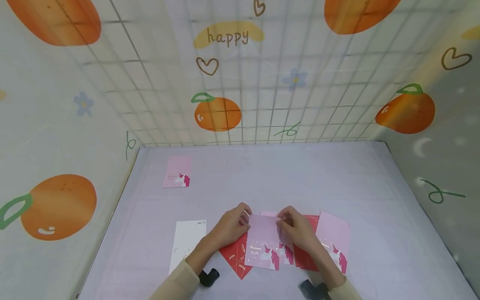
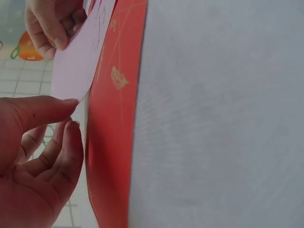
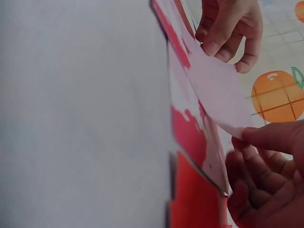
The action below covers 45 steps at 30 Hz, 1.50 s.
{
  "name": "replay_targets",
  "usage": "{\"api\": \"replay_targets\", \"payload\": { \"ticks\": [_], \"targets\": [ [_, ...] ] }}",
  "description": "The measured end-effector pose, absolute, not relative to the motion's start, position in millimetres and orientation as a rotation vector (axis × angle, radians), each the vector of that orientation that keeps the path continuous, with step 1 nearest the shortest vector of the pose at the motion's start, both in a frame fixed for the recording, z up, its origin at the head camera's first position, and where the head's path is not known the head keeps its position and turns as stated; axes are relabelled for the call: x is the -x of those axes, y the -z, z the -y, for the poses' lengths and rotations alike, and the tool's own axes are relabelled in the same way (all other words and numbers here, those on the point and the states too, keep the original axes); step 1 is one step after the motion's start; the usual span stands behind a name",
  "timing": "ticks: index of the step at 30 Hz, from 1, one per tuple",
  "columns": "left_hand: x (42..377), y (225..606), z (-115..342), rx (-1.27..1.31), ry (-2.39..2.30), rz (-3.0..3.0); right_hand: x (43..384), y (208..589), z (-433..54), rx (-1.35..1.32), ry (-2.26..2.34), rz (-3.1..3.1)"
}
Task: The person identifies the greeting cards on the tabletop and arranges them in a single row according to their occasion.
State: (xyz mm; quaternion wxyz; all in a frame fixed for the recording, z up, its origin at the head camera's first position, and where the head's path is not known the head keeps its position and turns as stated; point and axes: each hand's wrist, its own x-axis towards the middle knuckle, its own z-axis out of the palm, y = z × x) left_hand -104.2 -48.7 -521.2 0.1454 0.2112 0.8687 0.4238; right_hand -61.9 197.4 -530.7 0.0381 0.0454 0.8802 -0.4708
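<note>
A pink unicorn card is held by its two upper corners over a spread of other cards. My left hand pinches the upper left corner, while the thumb and fingers of my right hand pinch the upper right one. In the right wrist view the held card bows slightly, its top edge raised. Under it lie a tilted red card with gold print and another pink unicorn card, partly covered. A second red card sits partly beneath my right forearm.
Farther right lies a pink unicorn card, partly behind the right forearm. A white card lies left of my left arm, and one more pink unicorn card lies at the back left. Patterned curtains enclose the table.
</note>
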Motion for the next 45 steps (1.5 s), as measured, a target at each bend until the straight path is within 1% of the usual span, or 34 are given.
{"api": "replay_targets", "payload": {
  "ticks": [14, 23, 36, 45],
  "targets": [
    [103.2, 528.8, 59.1, -0.571, -1.383, -2.333, 58.6, 528.5, -203.7, -0.007, 1.667, -2.541],
    [100.2, 526.0, 61.4, -0.562, -1.465, -2.235, 56.8, 521.2, -204.2, -0.044, 1.743, -2.452],
    [94.7, 526.3, 66.3, -0.476, -1.566, -2.100, 61.8, 516.7, -209.9, -0.016, 1.809, -2.384],
    [86.1, 528.3, 70.9, -0.477, -1.541, -2.049, 66.4, 510.8, -211.0, 0.018, 1.836, -2.390]
  ]
}}
